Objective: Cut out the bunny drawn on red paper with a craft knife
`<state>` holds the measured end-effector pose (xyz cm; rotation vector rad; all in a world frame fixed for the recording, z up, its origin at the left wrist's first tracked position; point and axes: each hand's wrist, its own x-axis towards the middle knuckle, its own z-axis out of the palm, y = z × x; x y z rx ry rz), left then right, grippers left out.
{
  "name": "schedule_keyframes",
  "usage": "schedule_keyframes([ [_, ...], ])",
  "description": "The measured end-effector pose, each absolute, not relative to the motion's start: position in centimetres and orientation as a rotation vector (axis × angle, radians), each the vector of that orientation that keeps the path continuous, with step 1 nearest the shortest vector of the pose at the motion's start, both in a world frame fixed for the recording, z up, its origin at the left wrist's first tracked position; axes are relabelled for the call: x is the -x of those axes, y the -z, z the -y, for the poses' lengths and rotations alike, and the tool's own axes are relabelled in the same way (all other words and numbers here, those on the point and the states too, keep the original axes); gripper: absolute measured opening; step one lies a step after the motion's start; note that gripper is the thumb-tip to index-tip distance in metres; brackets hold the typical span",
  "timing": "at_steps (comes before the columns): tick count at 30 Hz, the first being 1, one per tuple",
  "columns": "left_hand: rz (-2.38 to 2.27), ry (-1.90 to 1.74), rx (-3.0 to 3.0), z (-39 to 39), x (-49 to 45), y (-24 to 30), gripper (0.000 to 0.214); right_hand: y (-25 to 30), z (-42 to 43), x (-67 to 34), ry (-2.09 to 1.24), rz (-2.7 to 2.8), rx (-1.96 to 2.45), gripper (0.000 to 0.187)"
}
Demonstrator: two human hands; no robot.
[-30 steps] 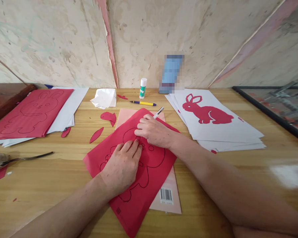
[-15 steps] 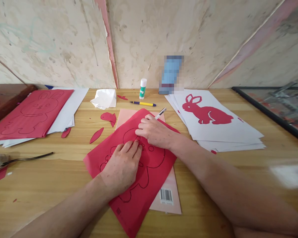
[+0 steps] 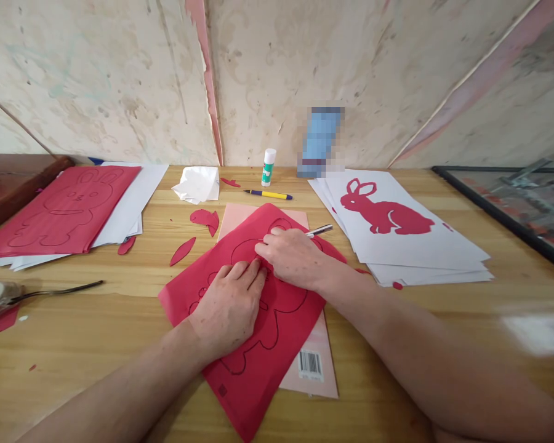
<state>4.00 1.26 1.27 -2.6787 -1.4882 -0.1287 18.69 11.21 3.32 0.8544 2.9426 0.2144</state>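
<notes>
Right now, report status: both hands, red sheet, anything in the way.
Left hand laid on red sheet. Right hand gripping pen-like tool, tip hidden. Sheet askew. Hands block part of its drawing.

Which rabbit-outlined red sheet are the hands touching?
The red rectangular paper sheet at centre, beneath the left hand and right hand; the other red paper sheet lies untouched at left.

Red paper (image 3: pixel 288 320) (black-outlined), yellow-blue pen (image 3: pixel 268 194)

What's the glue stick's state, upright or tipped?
Upright: the glue stick stands on end on the table, white end up, just beyond the yellow-and-blue pen, which lies flat.
</notes>
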Motion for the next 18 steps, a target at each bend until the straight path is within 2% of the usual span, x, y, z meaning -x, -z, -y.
schedule_keyframes([
  [18,1.479,0.149,2.667,-1.17,-3.97,-1.08,0.043,-3.32,-10.80,-18.28,-0.209,-2.904,-0.953,0.016],
])
